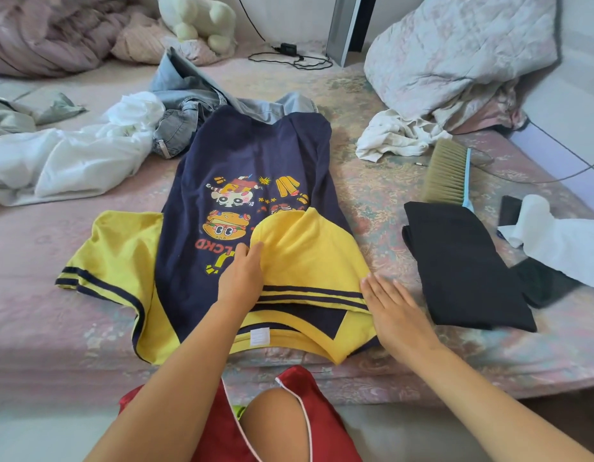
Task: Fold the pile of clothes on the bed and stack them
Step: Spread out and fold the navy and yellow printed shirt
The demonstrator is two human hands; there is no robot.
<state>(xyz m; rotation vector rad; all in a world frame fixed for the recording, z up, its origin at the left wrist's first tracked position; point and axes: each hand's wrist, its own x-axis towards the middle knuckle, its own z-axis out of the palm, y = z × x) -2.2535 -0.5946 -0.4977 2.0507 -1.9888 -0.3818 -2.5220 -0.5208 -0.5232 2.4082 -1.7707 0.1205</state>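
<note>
Soft, even daylight fills the room, bright with no harsh glare. Shadows are faint: a thin dark edge lies under the right grip [394, 311] where it rests on the yellow sleeve [309, 258], and another under the folded black garment [465, 271] just right of that grip. The white cloth [72, 158] far left of the left grip [242, 275] is nearly washed out. Wide-angle bending curves the bed [389, 201] edge and stretches the forearms toward the lower corners. Detail is slightly soft throughout, softer at the far edges

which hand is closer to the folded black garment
Right. The right hand lies flat at the yellow sleeve's edge beside the folded black garment; the left hand rests on the sleeve's far side.
</note>
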